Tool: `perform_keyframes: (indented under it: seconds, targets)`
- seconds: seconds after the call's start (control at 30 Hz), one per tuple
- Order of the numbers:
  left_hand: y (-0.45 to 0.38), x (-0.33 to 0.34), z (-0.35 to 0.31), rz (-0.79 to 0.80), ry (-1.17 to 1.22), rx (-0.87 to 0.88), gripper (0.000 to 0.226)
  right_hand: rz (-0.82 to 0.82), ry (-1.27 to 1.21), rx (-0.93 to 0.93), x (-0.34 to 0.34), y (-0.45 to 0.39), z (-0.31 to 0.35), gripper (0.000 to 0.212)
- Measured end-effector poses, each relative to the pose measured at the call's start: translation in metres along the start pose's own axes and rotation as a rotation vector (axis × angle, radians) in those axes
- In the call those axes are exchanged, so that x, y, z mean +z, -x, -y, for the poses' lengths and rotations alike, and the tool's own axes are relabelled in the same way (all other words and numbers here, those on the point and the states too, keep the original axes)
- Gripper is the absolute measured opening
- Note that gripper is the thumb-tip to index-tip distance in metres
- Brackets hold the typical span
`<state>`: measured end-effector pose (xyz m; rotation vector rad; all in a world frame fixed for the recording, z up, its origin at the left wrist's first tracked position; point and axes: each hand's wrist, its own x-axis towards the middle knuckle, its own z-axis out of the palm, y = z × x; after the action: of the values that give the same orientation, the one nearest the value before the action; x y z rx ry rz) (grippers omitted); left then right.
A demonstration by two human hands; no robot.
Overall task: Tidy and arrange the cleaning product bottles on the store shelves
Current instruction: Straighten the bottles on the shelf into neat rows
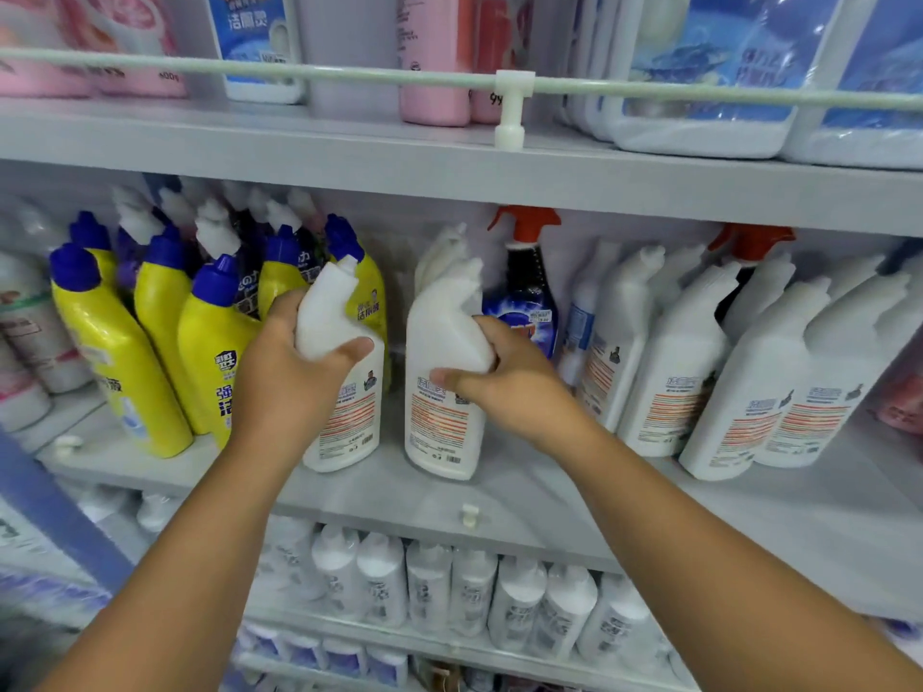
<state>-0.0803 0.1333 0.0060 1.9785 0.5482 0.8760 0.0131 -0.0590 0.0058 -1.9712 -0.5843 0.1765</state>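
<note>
Two white angled-neck cleaner bottles stand near the front of the middle shelf [524, 496], back labels facing me. My left hand [294, 377] grips the neck of the left white bottle [349, 422]. My right hand [499, 387] wraps the shoulder of the right white bottle [439, 432]. Both bottles are upright on the shelf with a small gap between them. Yellow bottles with blue caps [120, 357] crowd the left side. More white bottles [759, 387] lean in rows at the right.
A dark spray bottle with a red trigger [527, 287] stands behind the right white bottle. The upper shelf, behind a rail [349, 74], holds pink and blue-labelled containers. The lower shelf carries white round-shouldered bottles [474, 591]. A small white peg [469, 514] sits on the shelf edge.
</note>
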Motion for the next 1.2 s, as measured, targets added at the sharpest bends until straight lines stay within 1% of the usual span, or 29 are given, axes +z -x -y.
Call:
perform_keyframes:
  seconds: [0.07, 0.13, 0.23, 0.27, 0.3, 0.33, 0.37, 0.4, 0.43, 0.47, 0.53, 0.57, 0.63, 0.67, 0.7, 0.77, 0.8, 0.83, 0.9, 1.0, 1.07, 1.13, 1.2]
  targets:
    - [-0.003, 0.002, 0.006, -0.010, 0.019, -0.001, 0.054, 0.009, 0.033, -0.015, 0.013, -0.005, -0.001, 0.058]
    - [-0.007, 0.006, 0.011, -0.025, 0.061, -0.015, 0.053, 0.007, 0.004, -0.005, 0.019, -0.007, -0.003, 0.057]
    - [-0.005, 0.011, 0.011, -0.048, 0.053, -0.036, 0.057, 0.014, -0.019, 0.008, 0.018, -0.007, -0.005, 0.057]
    - [0.001, 0.013, 0.008, -0.112, 0.030, 0.014, 0.057, 0.021, -0.008, 0.001, 0.016, -0.007, -0.007, 0.058]
    - [0.010, 0.013, 0.003, -0.200, -0.005, 0.134, 0.055, 0.026, 0.005, -0.007, 0.014, -0.006, -0.009, 0.059]
    - [0.022, 0.015, -0.005, -0.292, -0.037, 0.301, 0.051, 0.027, 0.016, -0.015, 0.011, -0.005, -0.013, 0.059]
    - [0.035, 0.018, -0.014, -0.332, -0.030, 0.455, 0.043, 0.025, 0.014, -0.022, 0.008, -0.002, -0.018, 0.059]
    - [0.046, 0.025, -0.023, -0.287, 0.024, 0.563, 0.034, 0.017, -0.003, -0.018, 0.003, 0.001, -0.026, 0.059]
    - [0.056, 0.034, -0.035, -0.178, 0.089, 0.586, 0.026, 0.004, -0.035, -0.004, -0.003, 0.006, -0.033, 0.060]
    - [0.063, 0.046, -0.048, -0.041, 0.155, 0.535, 0.020, -0.016, -0.064, 0.012, -0.010, 0.011, -0.041, 0.062]
    - [0.063, 0.079, -0.071, 0.191, 0.286, 0.328, 0.019, -0.094, -0.105, 0.025, -0.027, 0.022, -0.057, 0.061]
    - [0.058, 0.099, -0.079, 0.256, 0.352, 0.211, 0.022, -0.146, -0.139, 0.032, -0.038, 0.027, -0.064, 0.059]
    - [0.036, 0.143, -0.090, 0.315, 0.390, 0.025, 0.030, -0.249, -0.227, 0.034, -0.063, 0.039, -0.074, 0.047]
    - [0.023, 0.160, -0.092, 0.320, 0.373, -0.033, 0.028, -0.294, -0.260, 0.036, -0.073, 0.044, -0.077, 0.042]
    - [0.008, 0.179, -0.093, 0.314, 0.358, -0.066, 0.022, -0.342, -0.289, 0.041, -0.084, 0.049, -0.079, 0.041]
    - [-0.017, 0.210, -0.096, 0.247, 0.288, -0.096, 0.023, -0.430, -0.294, 0.056, -0.105, 0.061, -0.084, 0.045]
    - [-0.029, 0.222, -0.096, 0.204, 0.207, -0.112, 0.027, -0.477, -0.282, 0.054, -0.113, 0.065, -0.086, 0.047]
    - [-0.038, 0.232, -0.097, 0.174, 0.120, -0.122, 0.037, -0.521, -0.283, 0.043, -0.121, 0.069, -0.087, 0.046]
    - [-0.054, 0.245, -0.094, 0.195, 0.017, -0.144, 0.058, -0.586, -0.269, 0.014, -0.135, 0.077, -0.087, 0.040]
    - [-0.076, 0.263, -0.082, 0.185, -0.049, -0.115, 0.067, -0.628, -0.194, -0.017, -0.153, 0.084, -0.084, 0.036]
    - [-0.078, 0.268, -0.079, 0.168, -0.053, -0.100, 0.065, -0.669, -0.125, -0.021, -0.161, 0.087, -0.084, 0.034]
    - [-0.068, 0.264, -0.085, 0.186, -0.088, -0.085, 0.057, -0.768, -0.037, -0.046, -0.168, 0.088, -0.085, 0.035]
    - [-0.056, 0.258, -0.090, 0.216, -0.126, -0.080, 0.048, -0.879, 0.071, -0.085, -0.175, 0.087, -0.087, 0.039]
